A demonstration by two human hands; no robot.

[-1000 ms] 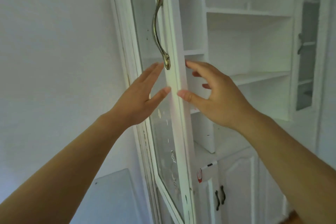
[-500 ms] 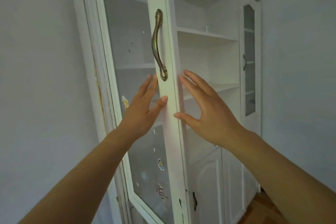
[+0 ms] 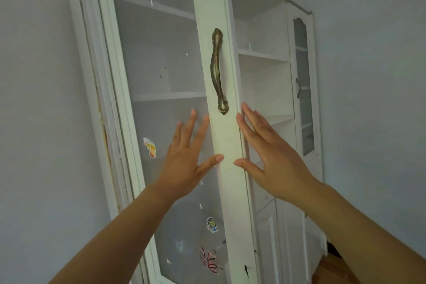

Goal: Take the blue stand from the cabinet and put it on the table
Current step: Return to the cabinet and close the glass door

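A tall white cabinet (image 3: 265,90) fills the view. Its left glass door (image 3: 221,182) has a bronze handle (image 3: 217,71) on the white stile. My left hand (image 3: 186,161) is spread flat against the glass just left of the stile, thumb touching the stile. My right hand (image 3: 269,157) is spread on the stile's right edge, below the handle. Both hands hold nothing. The white shelves I can see behind the glass and in the open middle section look bare. No blue stand is in view.
Stickers (image 3: 151,148) dot the glass door. A narrow glass door (image 3: 303,90) with its own handle stands at the cabinet's right end. White lower doors (image 3: 288,237) sit below. Grey walls flank the cabinet; wooden floor (image 3: 332,270) shows at the bottom right.
The glass door has swung further toward the cabinet front with both flat hands on it. My view has tilted up and left, so the handle now sits lower in the picture.
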